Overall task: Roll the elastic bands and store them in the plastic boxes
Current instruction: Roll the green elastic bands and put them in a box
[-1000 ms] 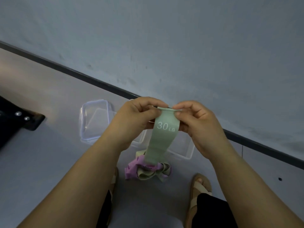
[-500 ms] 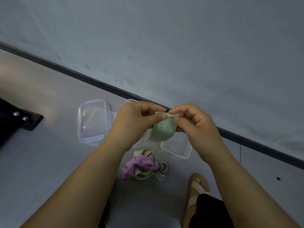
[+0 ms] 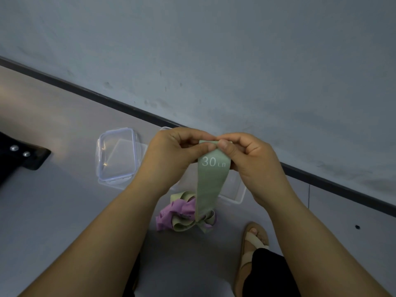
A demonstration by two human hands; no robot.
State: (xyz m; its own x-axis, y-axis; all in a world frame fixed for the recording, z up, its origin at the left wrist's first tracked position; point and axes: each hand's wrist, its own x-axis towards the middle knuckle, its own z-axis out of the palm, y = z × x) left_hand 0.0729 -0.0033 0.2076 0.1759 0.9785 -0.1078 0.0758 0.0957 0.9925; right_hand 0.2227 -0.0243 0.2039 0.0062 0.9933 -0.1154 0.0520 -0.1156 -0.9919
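Left hand (image 3: 171, 159), right hand (image 3: 252, 166): my fingers (image 3: 201, 147) pinch band (image 3: 211, 185) top, above pile (image 3: 169, 213). Best I roll tight, edges square, tail taut.

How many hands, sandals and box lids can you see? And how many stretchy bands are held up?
Hands: 2, the left hand and the right hand.
Sandals: 1 sandal showing.
Box lids: 1 clear lid.
Bands held up: 1 green band.
Total: 5.
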